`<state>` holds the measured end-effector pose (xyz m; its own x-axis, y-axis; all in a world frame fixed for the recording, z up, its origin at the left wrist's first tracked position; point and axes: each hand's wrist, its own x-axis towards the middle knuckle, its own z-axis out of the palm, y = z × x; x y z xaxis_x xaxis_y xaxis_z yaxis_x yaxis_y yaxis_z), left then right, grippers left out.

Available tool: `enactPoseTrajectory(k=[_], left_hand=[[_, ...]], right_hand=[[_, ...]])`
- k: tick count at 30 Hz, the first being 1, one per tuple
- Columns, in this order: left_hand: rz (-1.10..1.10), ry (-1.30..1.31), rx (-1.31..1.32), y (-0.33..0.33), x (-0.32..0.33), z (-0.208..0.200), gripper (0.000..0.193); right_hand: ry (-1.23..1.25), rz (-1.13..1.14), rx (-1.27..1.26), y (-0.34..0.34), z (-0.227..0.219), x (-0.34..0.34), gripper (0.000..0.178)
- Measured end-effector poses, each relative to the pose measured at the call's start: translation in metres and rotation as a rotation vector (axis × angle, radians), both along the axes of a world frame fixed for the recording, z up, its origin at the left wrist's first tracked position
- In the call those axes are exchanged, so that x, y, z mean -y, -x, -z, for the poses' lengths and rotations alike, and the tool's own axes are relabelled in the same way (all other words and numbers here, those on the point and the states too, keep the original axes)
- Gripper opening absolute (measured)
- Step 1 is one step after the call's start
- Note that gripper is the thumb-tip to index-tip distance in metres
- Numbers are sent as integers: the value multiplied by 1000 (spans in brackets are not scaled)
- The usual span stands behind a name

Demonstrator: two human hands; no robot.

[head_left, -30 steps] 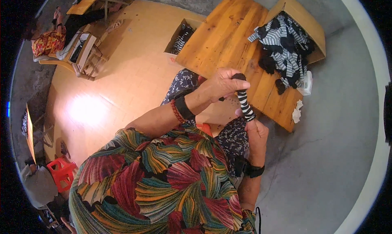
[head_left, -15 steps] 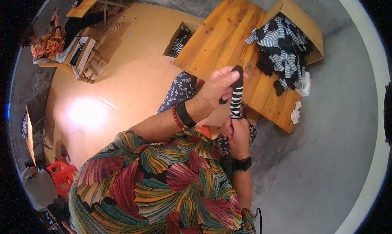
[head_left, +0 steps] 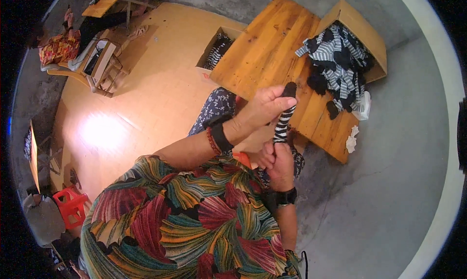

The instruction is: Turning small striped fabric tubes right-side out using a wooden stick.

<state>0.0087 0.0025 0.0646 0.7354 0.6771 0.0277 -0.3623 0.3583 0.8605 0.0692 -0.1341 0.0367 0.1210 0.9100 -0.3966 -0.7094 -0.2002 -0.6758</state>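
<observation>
A black-and-white striped sock (head_left: 282, 126) with a black end is stretched between my hands, above my lap and near the table's front edge. My left hand (head_left: 266, 106) grips it at the upper black end, thumb laid across it. Lower down, my right hand (head_left: 281, 163) is closed round the other end, and its fingers hide that part. A heap of grey-and-black striped knitted pieces (head_left: 335, 60) spills from a cardboard box (head_left: 378, 60) onto the wooden table (head_left: 265, 40).
Left of the table stands a smaller open box (head_left: 203, 61) with striped pieces inside. A crumpled white tissue (head_left: 351, 140) lies at the table's right edge. Farther left are a red stool (head_left: 70, 208), a wooden chair (head_left: 104, 67) and two other people.
My left hand has turned slightly, its thumb now across the sock near the black end. The sock tilts more to the right at its top. My right hand has moved slightly lower and left.
</observation>
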Motion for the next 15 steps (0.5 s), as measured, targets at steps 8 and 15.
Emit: enactPoseTrajectory(k=[8,15], left_hand=[[269,-340,-169,27,-33,-46,20],[135,-545,78,2,-29,-6,12]], right_hand=[[144,98,469,-29,1,17,25],[74,141,873,-37,-6,24,27]])
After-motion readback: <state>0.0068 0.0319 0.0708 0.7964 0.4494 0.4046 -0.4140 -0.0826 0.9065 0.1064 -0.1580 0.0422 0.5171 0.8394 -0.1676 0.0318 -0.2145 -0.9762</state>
